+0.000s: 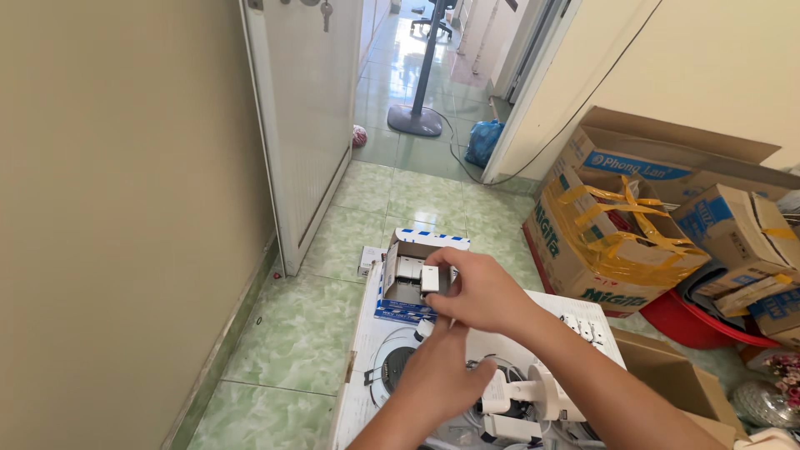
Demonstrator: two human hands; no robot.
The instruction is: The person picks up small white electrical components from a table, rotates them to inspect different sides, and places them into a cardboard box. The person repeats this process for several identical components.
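My right hand (483,293) reaches in from the right and pinches a small white rectangular part (430,279) at the mouth of a small open carton (398,292) with blue and white edging. More white parts sit in rows inside the carton. Just below it is my left hand (437,375), back towards me, with its fingertips bunched by a small white piece (425,327) at the carton's front edge. The left hand's fingers are hidden, so its hold is unclear.
The carton rests on a flat white box (371,333) printed with a round lamp. White plastic fittings (533,398) lie beside it. Taped cardboard boxes (617,237) and a red basin (696,325) crowd the right. A white door (308,125) stands open onto a hallway with a fan stand (417,117).
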